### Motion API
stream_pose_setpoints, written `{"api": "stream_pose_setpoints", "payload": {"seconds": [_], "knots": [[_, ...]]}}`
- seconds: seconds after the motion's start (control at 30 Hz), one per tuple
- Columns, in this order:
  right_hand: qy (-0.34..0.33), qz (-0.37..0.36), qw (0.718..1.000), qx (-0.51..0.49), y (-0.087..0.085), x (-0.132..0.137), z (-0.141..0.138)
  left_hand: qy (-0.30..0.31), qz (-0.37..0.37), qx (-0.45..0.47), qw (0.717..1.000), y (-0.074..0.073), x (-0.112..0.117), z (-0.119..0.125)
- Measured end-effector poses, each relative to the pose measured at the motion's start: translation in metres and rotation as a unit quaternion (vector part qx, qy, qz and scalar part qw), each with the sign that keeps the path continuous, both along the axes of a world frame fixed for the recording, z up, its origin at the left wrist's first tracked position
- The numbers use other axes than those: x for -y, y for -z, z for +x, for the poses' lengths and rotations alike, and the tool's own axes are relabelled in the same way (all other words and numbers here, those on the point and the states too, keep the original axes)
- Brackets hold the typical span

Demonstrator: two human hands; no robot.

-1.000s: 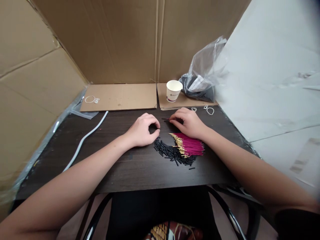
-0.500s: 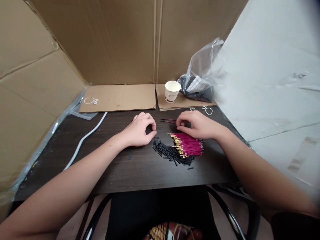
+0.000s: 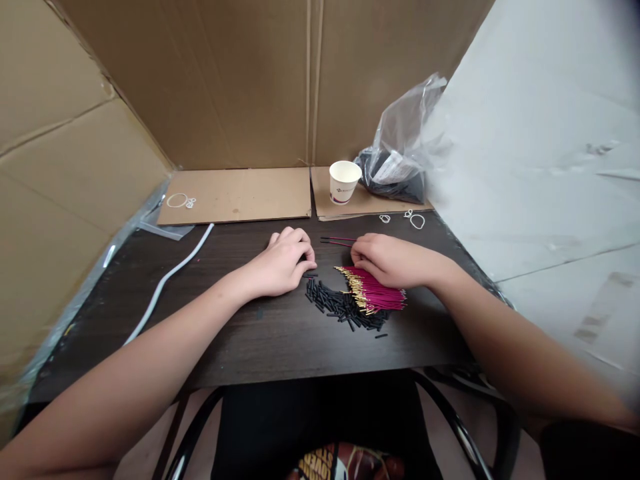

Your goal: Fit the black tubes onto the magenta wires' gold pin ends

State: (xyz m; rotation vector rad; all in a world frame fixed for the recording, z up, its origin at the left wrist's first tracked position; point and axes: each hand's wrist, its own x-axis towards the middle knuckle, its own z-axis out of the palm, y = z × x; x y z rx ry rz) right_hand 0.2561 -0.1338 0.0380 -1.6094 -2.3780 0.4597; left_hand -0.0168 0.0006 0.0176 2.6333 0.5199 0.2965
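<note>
My left hand (image 3: 287, 262) rests on the table with curled fingers, its thumb and index tip together. Anything pinched there is too small to make out. Just below those tips lies a short black tube (image 3: 311, 275). My right hand (image 3: 393, 260) is closed over the upper edge of a bundle of magenta wires (image 3: 375, 290) with gold-coloured ends; what its fingertips grip is hidden. Left of the bundle and under it spreads a pile of short black tubes (image 3: 333, 301). Two thin wires with black ends (image 3: 337, 239) lie beyond, partly behind my right fingers.
A paper cup (image 3: 345, 181) stands on cardboard at the back, beside a clear plastic bag (image 3: 400, 167) of dark pieces. White rubber bands (image 3: 417, 221) lie near it and on the left cardboard (image 3: 240, 193). A pale tube (image 3: 167, 280) curves along the left. Cardboard walls surround the table.
My right hand has moved down a little onto the wire bundle, and its fingers have closed up. My left hand has shifted slightly right, its thumb and index tip drawing closer together.
</note>
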Motion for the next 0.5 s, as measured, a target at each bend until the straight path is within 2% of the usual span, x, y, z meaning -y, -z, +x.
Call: {"api": "stream_pose_setpoints", "payload": {"seconds": [0.17, 0.33, 0.5], "knots": [[0.009, 0.012, 1.000, 0.007, -0.002, 0.001, -0.006, -0.022, -0.007, 0.054, 0.998, 0.000, 0.006, 0.005], [0.002, 0.011, 0.999, 0.034, -0.006, 0.001, -0.013, -0.080, -0.123, 0.161, 0.976, -0.002, 0.014, 0.010], [0.002, 0.023, 0.997, 0.078, -0.004, 0.002, -0.016, -0.110, -0.212, 0.200, 0.950, 0.002, 0.018, 0.013]]}}
